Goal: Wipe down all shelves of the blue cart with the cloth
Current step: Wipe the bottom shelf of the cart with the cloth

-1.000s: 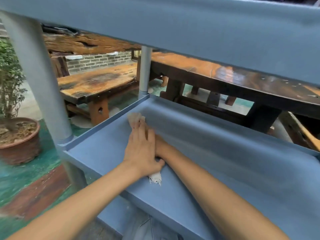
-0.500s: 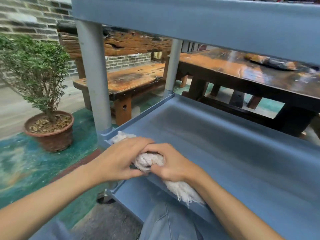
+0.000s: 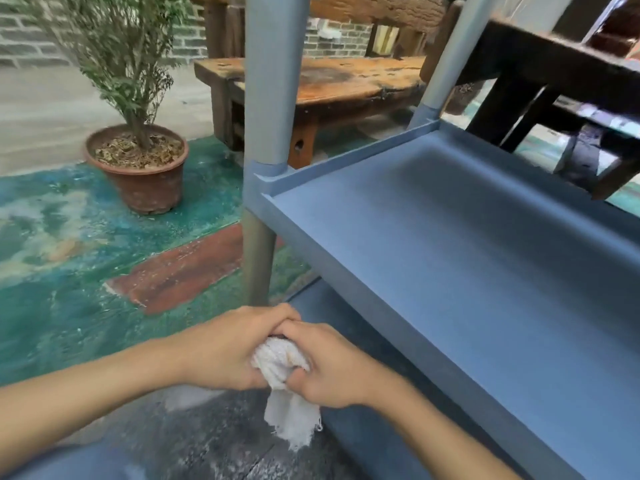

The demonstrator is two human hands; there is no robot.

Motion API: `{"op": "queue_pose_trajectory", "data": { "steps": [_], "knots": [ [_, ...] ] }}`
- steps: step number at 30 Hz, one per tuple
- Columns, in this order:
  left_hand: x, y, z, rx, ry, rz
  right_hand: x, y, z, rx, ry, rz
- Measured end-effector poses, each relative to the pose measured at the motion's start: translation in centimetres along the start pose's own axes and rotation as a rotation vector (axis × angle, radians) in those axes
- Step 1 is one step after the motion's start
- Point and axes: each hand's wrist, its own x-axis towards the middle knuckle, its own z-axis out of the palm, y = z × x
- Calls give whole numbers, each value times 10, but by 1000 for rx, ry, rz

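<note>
Hands, two (image 3: 221, 348) (image 3: 325, 365), bunch one white cloth (image 3: 284, 386) beside one blue shelf (image 3: 450, 244).

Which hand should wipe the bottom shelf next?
Probably the right hand: it grips the cloth and sits nearer the lower shelf. The left hand also holds the cloth, but is further out.

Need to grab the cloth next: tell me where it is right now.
In the head view, the cloth is bunched between the left hand and right hand, low centre, off the blue shelf, just before its near edge.
</note>
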Motion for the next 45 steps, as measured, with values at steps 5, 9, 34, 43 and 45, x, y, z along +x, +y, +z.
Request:
{"op": "queue_pose_trajectory", "data": {
  "steps": [5, 9, 34, 43, 45],
  "knots": [
    [40, -27, 43, 114, -234, -56, -20, 59, 6, -58, 93, 192],
    [78, -41, 75, 276, -288, 37, -71, 120, 2, -129, 313, 372],
    [132, -81, 109, 493, -390, 49, -148, 240, 49, -628, 575, 367],
    [87, -107, 140, 374, 163, 183, -64, 238, 73, -566, 169, -253],
    [97, -117, 137, 372, 264, 82, -56, 229, 82, -572, 133, -310]
  ]
}}
